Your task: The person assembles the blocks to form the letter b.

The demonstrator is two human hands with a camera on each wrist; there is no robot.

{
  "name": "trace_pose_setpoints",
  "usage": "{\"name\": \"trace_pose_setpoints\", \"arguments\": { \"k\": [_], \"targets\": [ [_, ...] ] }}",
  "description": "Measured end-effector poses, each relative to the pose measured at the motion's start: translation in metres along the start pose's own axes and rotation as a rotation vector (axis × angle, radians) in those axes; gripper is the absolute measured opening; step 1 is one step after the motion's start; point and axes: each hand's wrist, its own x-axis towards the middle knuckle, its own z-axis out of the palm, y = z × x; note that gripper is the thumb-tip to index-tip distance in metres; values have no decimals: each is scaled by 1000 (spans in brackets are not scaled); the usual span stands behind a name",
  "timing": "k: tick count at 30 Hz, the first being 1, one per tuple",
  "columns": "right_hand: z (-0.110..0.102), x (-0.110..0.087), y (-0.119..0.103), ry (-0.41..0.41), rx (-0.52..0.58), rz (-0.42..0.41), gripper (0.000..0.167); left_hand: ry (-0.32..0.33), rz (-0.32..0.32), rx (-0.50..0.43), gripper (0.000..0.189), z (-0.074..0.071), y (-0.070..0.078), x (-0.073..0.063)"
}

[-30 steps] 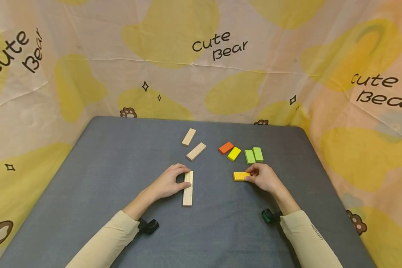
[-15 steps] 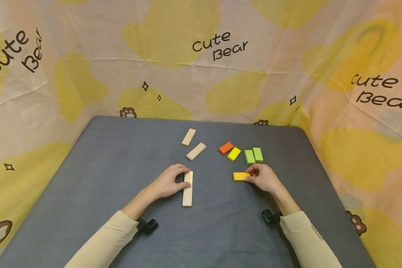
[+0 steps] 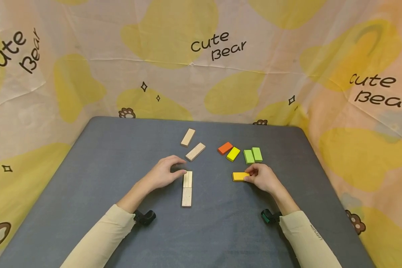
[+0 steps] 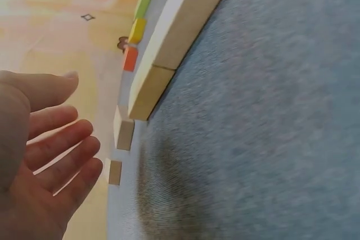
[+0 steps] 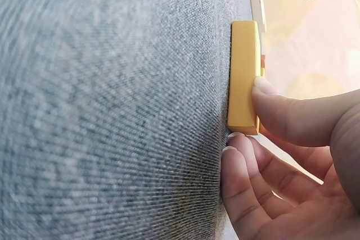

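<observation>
Two plain wooden blocks lie end to end in a line pointing away from me: a far block and a near block. Just left of the far one hovers my left hand, fingers relaxed and apart, holding nothing. In the left wrist view the left hand is clear of both blocks. At the right, my right hand pinches the right end of an orange-yellow block lying flat on the table. In the right wrist view the thumb presses against that orange-yellow block.
Two more wooden blocks lie farther back. Right of them are a red-orange block, a yellow block and two light green blocks. A patterned curtain surrounds the grey table.
My left hand has let go of the far wooden block and moved back and left, away from it. The right hand still pinches the orange-yellow block in the same place.
</observation>
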Motion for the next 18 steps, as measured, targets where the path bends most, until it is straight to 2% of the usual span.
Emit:
{"name": "trace_pose_setpoints", "arguments": {
  "k": [11, 18],
  "targets": [
    [-2, 0, 1, -3, -17, 0, 20, 41, 48, -69, 35, -7, -5, 27],
    [-1, 0, 0, -3, -17, -3, 20, 69, 30, -73, 33, -4, -9, 44]
  ]
}}
